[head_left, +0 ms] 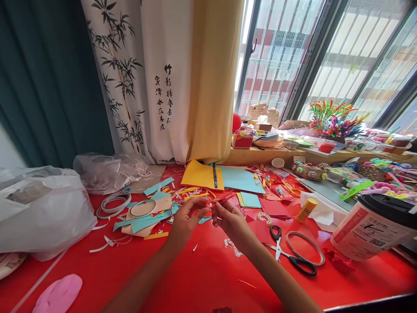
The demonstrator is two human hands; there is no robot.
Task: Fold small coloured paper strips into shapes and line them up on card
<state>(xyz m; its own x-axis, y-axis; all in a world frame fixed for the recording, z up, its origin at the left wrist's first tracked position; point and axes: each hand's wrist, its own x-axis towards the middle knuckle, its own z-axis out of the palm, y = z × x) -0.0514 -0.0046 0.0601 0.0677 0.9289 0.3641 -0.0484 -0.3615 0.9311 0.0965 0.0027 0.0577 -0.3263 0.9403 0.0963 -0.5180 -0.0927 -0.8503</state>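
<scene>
Both hands are raised close together over the middle of the red table (195, 278). My left hand (188, 217) has its thumb and fingers pinched near a thin red piece. My right hand (230, 219) pinches that thin red piece (226, 198), which looks like a narrow strip and sticks up beyond the fingertips. What lies between the left fingertips is too small to tell. Behind the hands are small blue sheets (250, 200), and cut paper scraps (151, 221) lie to the left. Black-handled scissors (291, 252) rest open to the right.
Tape rings (114, 204) and a white plastic bag (48, 213) are at the left. A glue stick (306, 210), a wire ring (306, 248) and a large cup (371, 230) stand or lie at the right. Yellow card (198, 174) lies at the back.
</scene>
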